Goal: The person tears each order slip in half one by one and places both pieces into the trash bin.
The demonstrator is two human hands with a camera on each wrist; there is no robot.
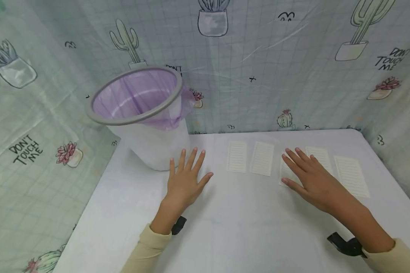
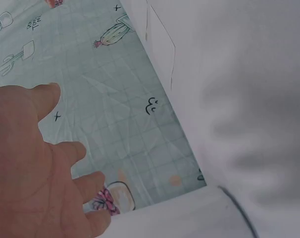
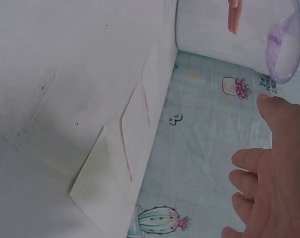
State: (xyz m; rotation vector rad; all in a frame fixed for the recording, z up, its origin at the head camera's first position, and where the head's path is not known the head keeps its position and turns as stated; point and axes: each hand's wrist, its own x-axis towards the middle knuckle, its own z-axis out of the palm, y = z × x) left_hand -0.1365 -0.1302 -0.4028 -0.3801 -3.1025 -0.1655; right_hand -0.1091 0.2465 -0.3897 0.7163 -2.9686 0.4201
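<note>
Both hands are spread above a white table, holding nothing. The left hand, palm down with fingers apart, is nearest to a white bin with a grey rim and a purple bag lining it. The right hand hovers over a row of several white lined paper slips, partly hiding the middle one. Left of that hand lie two slips, an outer slip and a tilted slip; to its right are a partly covered slip and a fully visible slip.
The white table reaches back to a curtain printed with cacti and words, which also hangs along the left and right sides. A black strap mount sits on the right wrist, another mount on the left.
</note>
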